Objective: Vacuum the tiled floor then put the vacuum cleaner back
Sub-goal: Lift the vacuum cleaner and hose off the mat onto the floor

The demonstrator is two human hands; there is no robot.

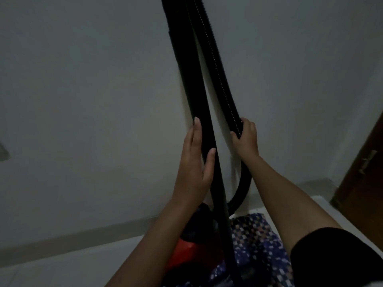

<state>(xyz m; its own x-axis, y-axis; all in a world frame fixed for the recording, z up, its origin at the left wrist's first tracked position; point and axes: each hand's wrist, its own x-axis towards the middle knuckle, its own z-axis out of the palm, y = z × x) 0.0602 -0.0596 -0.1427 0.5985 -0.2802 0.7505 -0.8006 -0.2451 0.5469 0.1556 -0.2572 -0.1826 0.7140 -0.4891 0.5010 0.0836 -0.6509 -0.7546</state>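
Note:
The room is dim. A black rigid vacuum wand point(187, 65) stands nearly upright against the pale wall and runs out of the top of the view. My left hand point(195, 162) grips it at mid-height, with the fingers stretched along it. Just to its right, a black ribbed hose point(215, 59) rises beside the wand. My right hand point(245, 137) is closed around the hose, which curves down below it toward the vacuum. The red and black vacuum body point(190, 243) sits on the floor under my forearms, partly hidden by them.
A pale wall point(83, 100) fills most of the view, with a baseboard point(72, 237) along the light tiled floor point(51, 266). A brown wooden door point(364, 162) with a handle stands at the right. Blue patterned fabric point(257, 245) lies beside the vacuum.

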